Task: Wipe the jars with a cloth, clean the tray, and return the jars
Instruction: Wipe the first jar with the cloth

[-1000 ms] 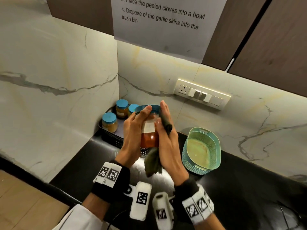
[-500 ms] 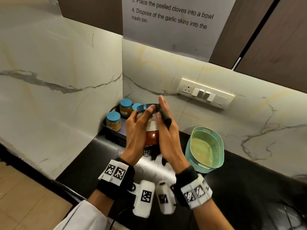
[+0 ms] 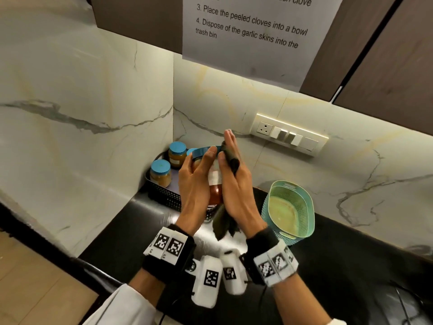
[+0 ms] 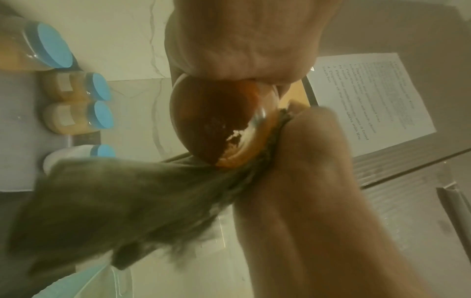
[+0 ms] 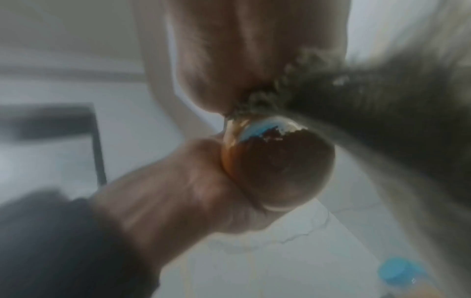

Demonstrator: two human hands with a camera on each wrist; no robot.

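Observation:
My left hand (image 3: 195,181) grips a glass jar (image 3: 214,185) with a blue lid and reddish-brown contents, held up above the counter. My right hand (image 3: 234,181) lies along the jar's right side with straight fingers and presses a dark cloth (image 3: 230,160) against it. The cloth is tucked at the thumb, and its loose end hangs below the palms. The left wrist view shows the jar's base (image 4: 216,121) between both palms, with the cloth (image 4: 114,201) trailing. The right wrist view is blurred and shows the jar (image 5: 277,171) and cloth (image 5: 382,121).
A black tray (image 3: 164,195) sits in the counter's back corner and holds blue-lidded jars (image 3: 177,154) (image 3: 160,172). A teal basket (image 3: 290,212) stands on the black counter to the right. Marble walls close the corner, with a switch panel (image 3: 289,136) on the back wall.
My right hand has slid the cloth along the jar's side, and the cloth's loose end hangs below the palms again. My left hand keeps its grip on the jar.

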